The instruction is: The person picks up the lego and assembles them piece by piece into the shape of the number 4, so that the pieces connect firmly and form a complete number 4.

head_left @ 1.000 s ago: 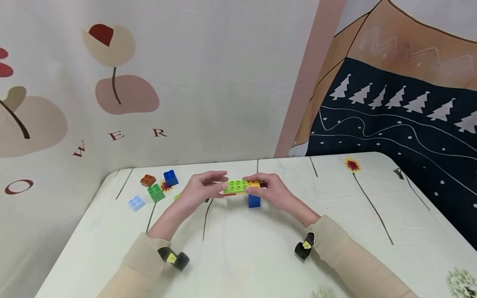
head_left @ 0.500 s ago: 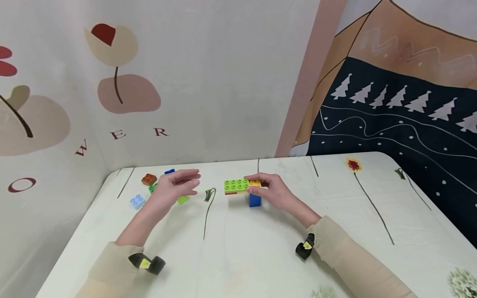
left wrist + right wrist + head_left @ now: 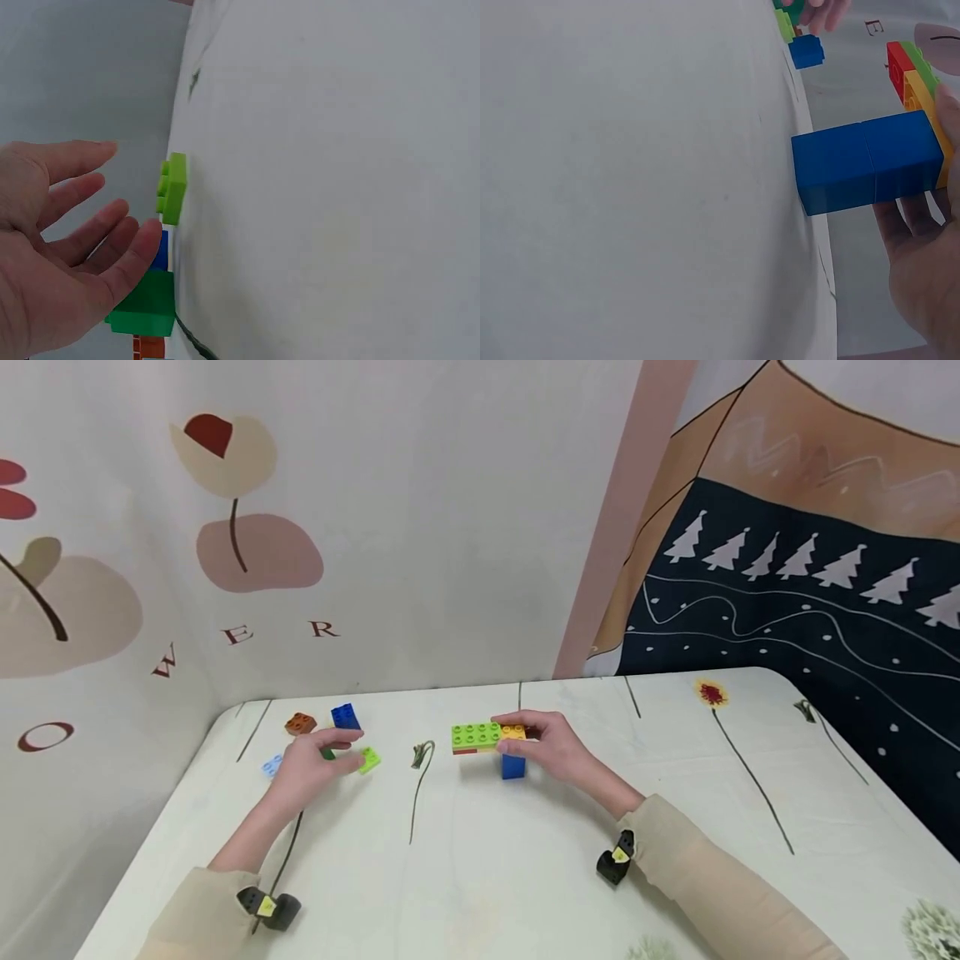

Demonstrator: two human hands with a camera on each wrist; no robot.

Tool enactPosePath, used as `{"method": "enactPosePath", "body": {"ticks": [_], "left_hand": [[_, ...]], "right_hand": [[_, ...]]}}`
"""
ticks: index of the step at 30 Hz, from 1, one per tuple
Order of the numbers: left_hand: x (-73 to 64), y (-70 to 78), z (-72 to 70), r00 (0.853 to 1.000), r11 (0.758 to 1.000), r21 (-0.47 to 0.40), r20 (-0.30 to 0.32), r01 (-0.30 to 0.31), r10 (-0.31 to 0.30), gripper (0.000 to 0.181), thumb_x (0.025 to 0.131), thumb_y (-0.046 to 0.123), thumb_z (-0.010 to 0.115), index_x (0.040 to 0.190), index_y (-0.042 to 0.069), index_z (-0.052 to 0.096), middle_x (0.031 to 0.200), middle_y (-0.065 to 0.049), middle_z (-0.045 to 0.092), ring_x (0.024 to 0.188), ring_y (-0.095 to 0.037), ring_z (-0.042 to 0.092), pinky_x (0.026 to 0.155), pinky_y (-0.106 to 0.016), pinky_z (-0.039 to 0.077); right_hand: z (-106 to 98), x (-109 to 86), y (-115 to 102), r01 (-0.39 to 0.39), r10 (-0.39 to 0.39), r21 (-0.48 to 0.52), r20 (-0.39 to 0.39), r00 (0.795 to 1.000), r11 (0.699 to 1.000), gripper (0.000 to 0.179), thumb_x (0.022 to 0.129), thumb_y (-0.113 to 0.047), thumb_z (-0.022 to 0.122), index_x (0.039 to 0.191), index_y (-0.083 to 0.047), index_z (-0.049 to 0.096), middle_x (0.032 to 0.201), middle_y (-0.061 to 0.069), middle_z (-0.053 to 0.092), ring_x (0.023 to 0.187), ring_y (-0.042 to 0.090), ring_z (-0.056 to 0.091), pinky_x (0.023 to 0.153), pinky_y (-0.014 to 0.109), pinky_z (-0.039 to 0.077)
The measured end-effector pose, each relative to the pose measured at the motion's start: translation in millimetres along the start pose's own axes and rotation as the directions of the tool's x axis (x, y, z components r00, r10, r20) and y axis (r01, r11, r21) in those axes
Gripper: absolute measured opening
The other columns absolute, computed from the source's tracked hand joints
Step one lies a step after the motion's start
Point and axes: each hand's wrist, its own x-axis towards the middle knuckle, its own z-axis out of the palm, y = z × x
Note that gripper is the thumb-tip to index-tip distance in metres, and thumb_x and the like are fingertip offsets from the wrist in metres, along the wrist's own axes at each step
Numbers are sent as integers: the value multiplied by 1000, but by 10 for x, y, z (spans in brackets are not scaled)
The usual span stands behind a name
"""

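My right hand (image 3: 557, 747) pinches the right end of a toy brick build, at its yellow brick (image 3: 513, 730). A long lime brick (image 3: 474, 737) lies on top and juts out left, with a red brick (image 3: 897, 66) beneath it. Two stacked blue bricks (image 3: 866, 161) form the leg, which stands on the table. My left hand (image 3: 311, 767) hovers over the loose bricks with fingers loosely bent and nothing between them. Its thumb and fingertips are close to a small lime brick (image 3: 370, 760). A green brick (image 3: 146, 306) is partly hidden behind this hand.
Loose on the table (image 3: 480, 877) around my left hand are a brown brick (image 3: 300, 723), a blue brick (image 3: 346, 717) and a light blue brick (image 3: 272, 766), partly covered. The cloth has printed flowers. A printed curtain (image 3: 435, 527) hangs behind the table's back edge.
My left hand has left the build's left end and travelled left and down to the loose bricks. My right hand has stayed in place, still holding the build.
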Motion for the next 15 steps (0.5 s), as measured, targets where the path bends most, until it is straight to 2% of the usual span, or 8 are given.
{"method": "enactPosePath", "body": {"ticks": [3,6,11,15], "left_hand": [[-11,-40,41,999,998,56,1,-33,33,42,92,10,77,130,-2,68,127,-25,65,118,-41,59,74,-30,52],[-14,-55,77,999,997,68,16,-47,46,42,90,7,77,130,-2,68,126,-25,64,116,-41,60,71,-28,52],[-3,-45,130,998,996,75,29,-53,50,45,89,3,78,132,-3,66,129,-26,63,112,-40,64,79,-35,59],[13,-31,173,998,997,53,38,-61,59,48,88,-1,78,134,-5,63,128,-27,62,107,-38,66,83,-40,60]], "right_hand": [[3,0,5,-24,24,9,-8,1000,1000,40,90,-10,80,128,-4,72,123,12,69,92,21,62,75,22,53],[6,-3,2,-30,31,26,-15,999,999,39,87,-7,82,125,-3,73,121,12,70,90,21,64,75,22,54],[4,-13,-9,-39,41,67,-34,999,997,39,85,-3,83,122,0,73,119,14,70,91,21,67,77,23,57],[-2,-30,-20,-71,77,124,-43,996,990,39,84,-1,83,121,2,71,121,16,68,96,22,69,82,26,59]]}}
